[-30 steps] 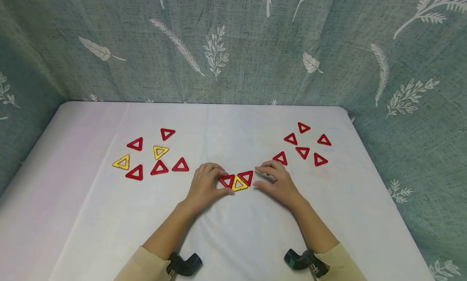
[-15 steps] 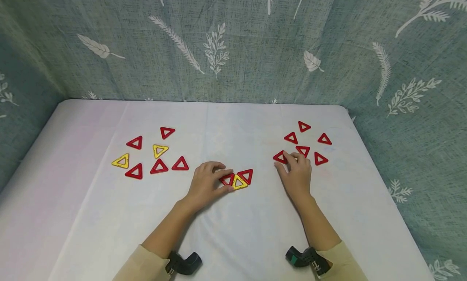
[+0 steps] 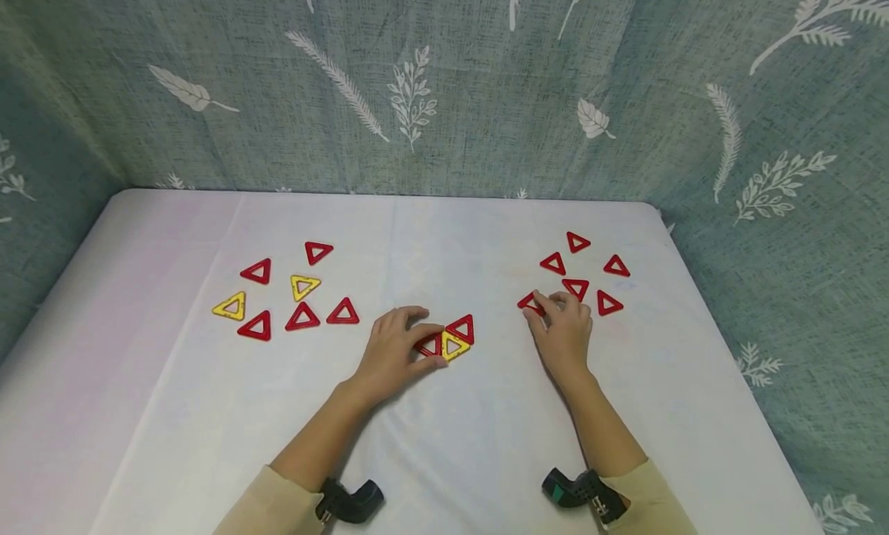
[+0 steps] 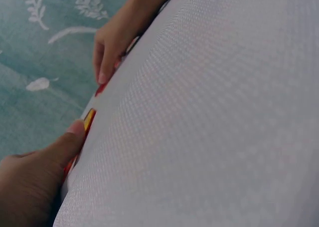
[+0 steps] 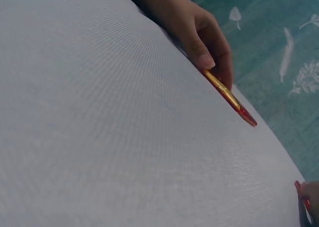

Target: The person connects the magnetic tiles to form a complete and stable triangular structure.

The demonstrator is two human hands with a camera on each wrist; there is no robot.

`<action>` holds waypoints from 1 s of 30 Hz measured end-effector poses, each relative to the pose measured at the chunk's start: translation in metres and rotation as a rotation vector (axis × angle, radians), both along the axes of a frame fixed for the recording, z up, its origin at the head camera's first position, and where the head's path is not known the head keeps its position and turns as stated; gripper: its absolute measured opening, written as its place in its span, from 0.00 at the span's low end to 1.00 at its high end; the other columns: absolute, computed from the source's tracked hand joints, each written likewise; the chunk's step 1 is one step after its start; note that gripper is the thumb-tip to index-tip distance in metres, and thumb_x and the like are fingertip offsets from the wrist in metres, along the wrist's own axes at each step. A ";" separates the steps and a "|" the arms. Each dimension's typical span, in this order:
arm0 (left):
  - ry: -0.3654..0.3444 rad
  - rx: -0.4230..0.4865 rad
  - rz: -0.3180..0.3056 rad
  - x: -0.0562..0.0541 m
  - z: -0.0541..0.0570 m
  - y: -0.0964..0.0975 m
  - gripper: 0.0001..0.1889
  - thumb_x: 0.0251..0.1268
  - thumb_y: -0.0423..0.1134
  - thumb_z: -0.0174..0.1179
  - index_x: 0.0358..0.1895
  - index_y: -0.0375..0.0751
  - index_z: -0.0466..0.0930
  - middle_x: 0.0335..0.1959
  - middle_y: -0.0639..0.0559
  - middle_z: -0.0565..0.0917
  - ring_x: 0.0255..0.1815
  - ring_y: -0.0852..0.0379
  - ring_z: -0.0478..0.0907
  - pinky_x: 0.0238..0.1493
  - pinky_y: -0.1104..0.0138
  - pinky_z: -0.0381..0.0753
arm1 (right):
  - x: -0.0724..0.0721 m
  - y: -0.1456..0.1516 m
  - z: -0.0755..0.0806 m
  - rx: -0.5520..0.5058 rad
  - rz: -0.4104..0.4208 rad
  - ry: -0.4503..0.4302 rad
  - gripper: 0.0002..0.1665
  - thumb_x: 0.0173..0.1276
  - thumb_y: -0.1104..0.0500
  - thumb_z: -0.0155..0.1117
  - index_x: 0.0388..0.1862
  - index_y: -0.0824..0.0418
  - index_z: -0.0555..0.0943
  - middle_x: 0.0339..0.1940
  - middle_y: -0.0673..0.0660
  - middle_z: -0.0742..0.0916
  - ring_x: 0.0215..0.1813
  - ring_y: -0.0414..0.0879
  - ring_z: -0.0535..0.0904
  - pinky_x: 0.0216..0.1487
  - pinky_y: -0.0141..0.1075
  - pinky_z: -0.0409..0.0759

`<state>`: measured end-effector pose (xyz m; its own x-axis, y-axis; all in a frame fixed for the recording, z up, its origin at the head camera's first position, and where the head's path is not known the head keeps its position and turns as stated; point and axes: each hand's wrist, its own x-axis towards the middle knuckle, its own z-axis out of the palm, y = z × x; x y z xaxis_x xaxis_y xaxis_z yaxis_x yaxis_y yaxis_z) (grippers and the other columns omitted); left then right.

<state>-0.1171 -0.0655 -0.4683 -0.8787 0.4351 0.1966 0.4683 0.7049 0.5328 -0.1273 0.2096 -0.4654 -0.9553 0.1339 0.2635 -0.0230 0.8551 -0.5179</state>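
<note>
Fingers of my left hand (image 3: 393,348) pinch the joined red triangle (image 3: 438,345); right of it, my right hand (image 3: 564,334) pinches a loose red triangle (image 3: 524,303), seemingly fetching; lifting it comes next.

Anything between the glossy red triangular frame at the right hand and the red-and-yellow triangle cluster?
Nothing visible: in the head view only white tablecloth separates the red frame from the cluster; the left hand grips the cluster's left end.

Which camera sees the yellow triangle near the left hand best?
The head view: from above, the yellow triangle shows its sides and hole. The left wrist view shows a small sliver by the left hand; the right wrist view, a thin strip.
</note>
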 end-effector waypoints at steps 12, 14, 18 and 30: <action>-0.063 0.063 -0.054 -0.007 -0.001 -0.015 0.24 0.50 0.50 0.70 0.54 0.54 0.82 0.64 0.50 0.69 0.67 0.51 0.61 0.62 0.49 0.64 | -0.001 -0.001 0.002 -0.011 0.014 -0.025 0.26 0.64 0.49 0.65 0.59 0.57 0.79 0.54 0.64 0.74 0.54 0.60 0.65 0.51 0.53 0.62; -0.055 0.058 -0.045 -0.006 -0.002 -0.013 0.24 0.50 0.51 0.70 0.53 0.54 0.82 0.64 0.50 0.69 0.67 0.50 0.61 0.61 0.49 0.65 | 0.001 -0.003 0.003 -0.023 0.022 -0.027 0.26 0.63 0.50 0.66 0.58 0.57 0.79 0.52 0.64 0.75 0.53 0.59 0.65 0.51 0.53 0.62; -0.044 0.065 -0.012 -0.004 -0.002 -0.010 0.23 0.49 0.51 0.70 0.51 0.53 0.82 0.63 0.49 0.70 0.66 0.49 0.62 0.60 0.49 0.68 | 0.003 -0.006 0.003 -0.039 0.059 -0.029 0.25 0.60 0.51 0.68 0.56 0.57 0.81 0.45 0.63 0.75 0.50 0.57 0.65 0.48 0.51 0.63; -0.047 0.078 0.025 -0.002 0.001 -0.007 0.24 0.48 0.51 0.71 0.50 0.50 0.82 0.63 0.48 0.70 0.66 0.47 0.62 0.60 0.47 0.66 | 0.006 -0.011 0.000 -0.034 0.214 0.039 0.24 0.55 0.52 0.73 0.51 0.57 0.84 0.40 0.59 0.77 0.46 0.53 0.68 0.46 0.48 0.65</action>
